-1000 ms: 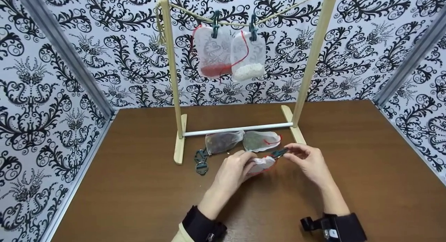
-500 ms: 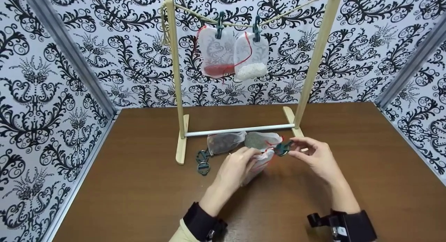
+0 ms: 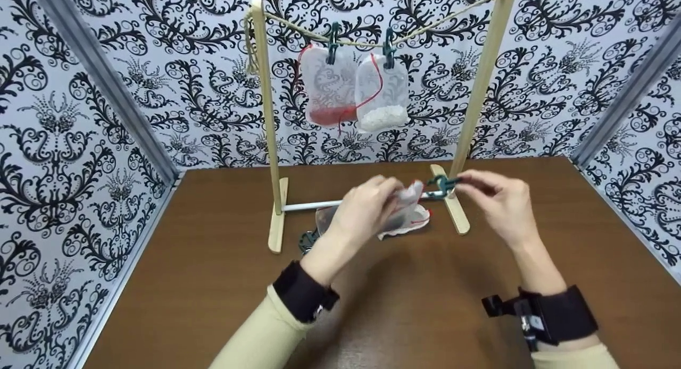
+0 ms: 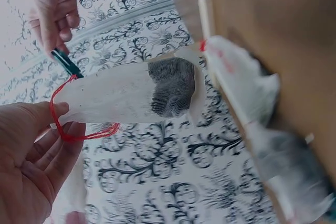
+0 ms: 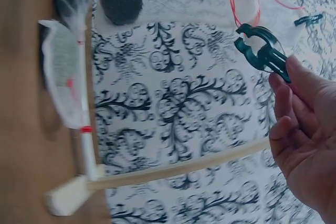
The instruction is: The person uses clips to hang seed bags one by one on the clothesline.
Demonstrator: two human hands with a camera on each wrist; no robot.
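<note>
My left hand (image 3: 362, 209) pinches a white mesh drawstring bag (image 4: 115, 95) at its red-corded top; dark grains fill the bag's bottom. Raised above the table, the bag is mostly covered by that hand in the head view. To its right, my right hand (image 3: 503, 207) holds a dark green spring clip (image 5: 265, 51) by its handles, thumb against fingers. The clip's curved tips stand apart and point toward the bag's top. In the head view a small gap shows between clip and bag.
A wooden stand (image 3: 268, 119) carries a sagging rope (image 3: 425, 27). Two mesh bags hang clipped there, one with red contents (image 3: 327, 84), one with white (image 3: 382, 92). Two more bags, greenish (image 5: 63, 69) and dark (image 4: 294, 156), lie by the white rod. Green clips (image 3: 307, 241) lie left.
Both hands have risen from the table toward the stand, the left carrying the bag, the right the clip. The right hand has also shifted right.
</note>
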